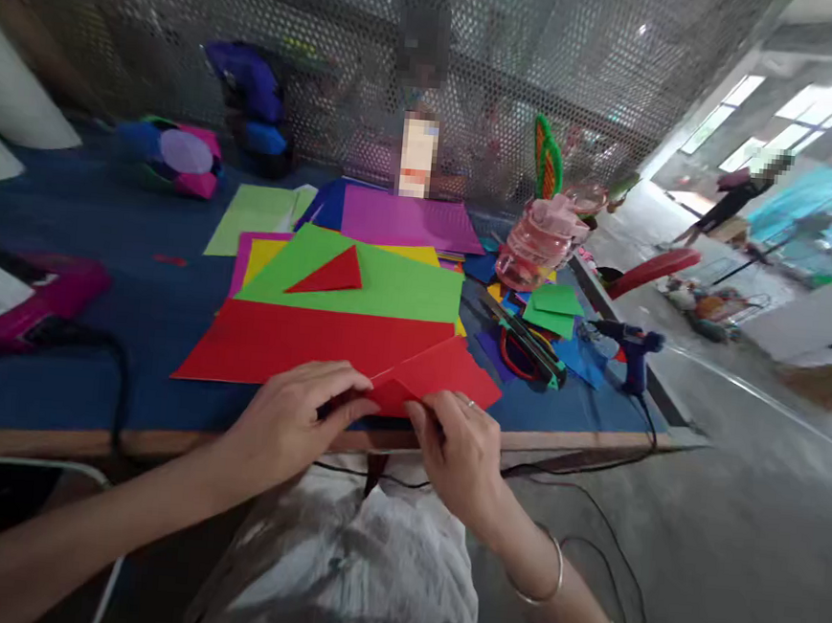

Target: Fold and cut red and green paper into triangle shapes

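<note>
A red paper (434,378) is folded at the table's (56,389) near edge, left hand (292,422) and right hand (459,445) both pinching its corner; aligned edges and a firmly pressed crease would serve best. Coloured sheets (361,283) lie behind.

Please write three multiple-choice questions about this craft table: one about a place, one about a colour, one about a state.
1. Where does the glue gun lie?
A. near the table's right edge
B. on the green sheet
C. on the floor

2. What colour is the small paper both hands hold?
A. purple
B. red
C. yellow

3. How is that paper?
A. rolled up
B. flat, untouched
C. pinched into a fold

Answers:
1 A, it lies beside the blue table's right edge.
2 B, it is red.
3 C, the left hand and right hand pinch its folded corner.
</note>
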A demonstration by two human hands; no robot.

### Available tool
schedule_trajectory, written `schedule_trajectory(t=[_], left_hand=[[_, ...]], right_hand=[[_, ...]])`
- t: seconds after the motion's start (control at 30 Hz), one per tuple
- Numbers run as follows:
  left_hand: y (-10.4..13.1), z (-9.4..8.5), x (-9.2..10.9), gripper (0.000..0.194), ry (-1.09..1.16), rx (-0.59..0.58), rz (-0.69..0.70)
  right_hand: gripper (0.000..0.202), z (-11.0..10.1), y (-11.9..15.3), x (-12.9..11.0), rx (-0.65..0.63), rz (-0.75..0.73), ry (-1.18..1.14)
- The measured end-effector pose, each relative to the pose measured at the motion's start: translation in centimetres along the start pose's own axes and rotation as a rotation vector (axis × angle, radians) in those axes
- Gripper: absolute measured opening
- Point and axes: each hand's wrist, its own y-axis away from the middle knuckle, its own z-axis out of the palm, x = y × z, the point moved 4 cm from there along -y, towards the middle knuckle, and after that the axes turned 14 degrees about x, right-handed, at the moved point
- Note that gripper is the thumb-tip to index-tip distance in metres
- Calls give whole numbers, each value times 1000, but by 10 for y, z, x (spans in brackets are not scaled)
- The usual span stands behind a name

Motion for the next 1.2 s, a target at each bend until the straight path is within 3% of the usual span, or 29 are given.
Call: schedule_trajectory(t=[0.17, 0.27, 0.37, 0.53, 0.77, 0.87, 0.97, 1.07, 1.2], left_hand=[[12, -8, -10, 32, -24, 82, -72], [16, -12, -9, 11, -35, 149, -40], [18, -13, -4, 6, -79, 184, 25], [31, -13, 2, 19, -121, 154, 131], [55, -7, 3, 39, -250, 5, 113], [57, -3, 11, 35, -208, -1, 250], [60, 7, 18, 42, -175, -105, 393], [65, 17, 18, 57, -225, -176, 400], [74, 22, 19, 63, -289, -180, 393]], right_hand=[[46, 1, -1, 4, 8, 77, 61], [42, 4, -1, 7, -12, 141, 79], [38, 7, 0, 11, -62, 222, 71], [35, 9, -1, 14, -173, 292, 94], [29, 13, -3, 14, -225, 325, 141], [28, 14, -4, 14, -246, 321, 160], [28, 14, -5, 14, -275, 319, 164], [27, 14, -6, 13, -283, 309, 166], [25, 14, -6, 13, -289, 307, 168]])
